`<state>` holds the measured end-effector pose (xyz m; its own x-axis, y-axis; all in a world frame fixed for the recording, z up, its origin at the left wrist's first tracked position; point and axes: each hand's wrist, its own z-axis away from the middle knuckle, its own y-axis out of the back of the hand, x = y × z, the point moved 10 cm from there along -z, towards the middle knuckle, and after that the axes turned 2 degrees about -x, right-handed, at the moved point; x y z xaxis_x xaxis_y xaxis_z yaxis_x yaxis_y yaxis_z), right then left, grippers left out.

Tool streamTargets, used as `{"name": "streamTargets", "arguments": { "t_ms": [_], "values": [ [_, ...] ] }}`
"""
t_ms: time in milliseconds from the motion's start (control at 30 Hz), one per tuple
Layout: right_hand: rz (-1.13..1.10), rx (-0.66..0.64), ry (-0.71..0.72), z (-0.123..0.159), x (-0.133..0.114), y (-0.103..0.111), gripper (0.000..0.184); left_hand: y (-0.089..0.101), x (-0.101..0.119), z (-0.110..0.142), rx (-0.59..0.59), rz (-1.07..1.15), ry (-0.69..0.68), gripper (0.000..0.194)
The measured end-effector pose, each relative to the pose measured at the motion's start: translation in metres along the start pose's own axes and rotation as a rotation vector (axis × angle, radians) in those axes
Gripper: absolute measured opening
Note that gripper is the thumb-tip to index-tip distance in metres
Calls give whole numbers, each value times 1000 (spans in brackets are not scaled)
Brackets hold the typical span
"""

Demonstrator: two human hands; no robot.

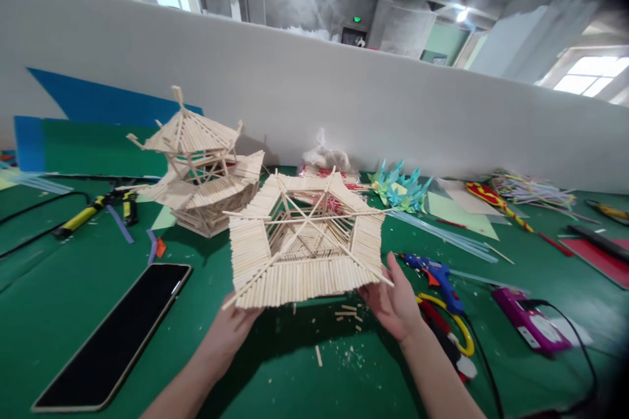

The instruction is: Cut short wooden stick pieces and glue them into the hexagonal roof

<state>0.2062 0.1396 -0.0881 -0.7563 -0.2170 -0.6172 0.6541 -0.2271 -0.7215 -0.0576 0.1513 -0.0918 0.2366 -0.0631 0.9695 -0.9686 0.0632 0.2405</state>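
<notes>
Between my two hands a wooden-stick pavilion model (304,278) is held up, tilted so its six-sided roof ring and crossing sticks face me. My left hand (234,324) grips its lower left side from beneath, the fingertips hidden under the roof. On the lower right, my right hand (393,298) supports it, thumb up along the edge and other fingers partly hidden. Behind and to the left stands a second stick model, a pagoda (196,170) with a pointed roof and upturned corners. Small stick scraps (346,313) lie on the table below the held model.
A phone (115,337) lies at left on the green table (196,399), near yellow-handled pliers (83,216). Rightward are a blue glue gun (439,278), yellow-handled cutters (464,334), a purple power box (531,321), clear glue sticks (445,236) and a blue paper ornament (400,188). A white partition (417,118) stands behind.
</notes>
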Motion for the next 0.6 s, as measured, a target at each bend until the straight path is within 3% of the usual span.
{"name": "streamTargets", "arguments": {
  "t_ms": [167,400,600],
  "values": [
    [55,-20,20,2,2,-3,38,3,-12,-11,-1,49,149,24],
    [255,-16,78,-1,-2,-1,44,1,-1,-9,-6,85,159,34],
    [661,132,352,24,-10,16,34,3,-12,-6,12,114,195,29]
  ]
}}
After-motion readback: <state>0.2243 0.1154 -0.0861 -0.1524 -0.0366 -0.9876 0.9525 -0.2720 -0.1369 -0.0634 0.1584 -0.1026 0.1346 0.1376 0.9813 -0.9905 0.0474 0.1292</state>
